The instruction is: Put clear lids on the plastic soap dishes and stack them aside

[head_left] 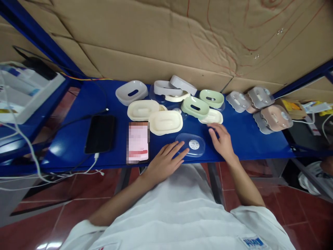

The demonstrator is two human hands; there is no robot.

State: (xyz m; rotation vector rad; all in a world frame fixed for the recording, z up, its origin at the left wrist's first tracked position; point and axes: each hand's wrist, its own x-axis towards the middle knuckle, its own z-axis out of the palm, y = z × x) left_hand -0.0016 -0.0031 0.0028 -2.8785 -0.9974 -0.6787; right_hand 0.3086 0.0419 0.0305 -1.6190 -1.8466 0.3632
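Note:
My left hand (169, 160) lies flat with its fingers apart, their tips over the left edge of a clear plastic lid (199, 150) with a round white label. Close to a cream oval piece (212, 116), my right hand (221, 139) is held with its fingers loosely spread and nothing in it; whether it touches that piece I cannot tell. Beyond the hands are a cream oval tray (166, 121), another cream tray (143, 110), two green slotted trays, the nearer one (192, 110) overlapping the cream piece, and several grey-white slotted pieces (132, 91).
A phone with a lit screen (138, 142) and a dark phone (100, 133) on a white cable lie on the blue table (66, 139) to the left. Several assembled boxes with clear lids (275, 118) stand at the right. A cardboard panel (145, 41) rises behind.

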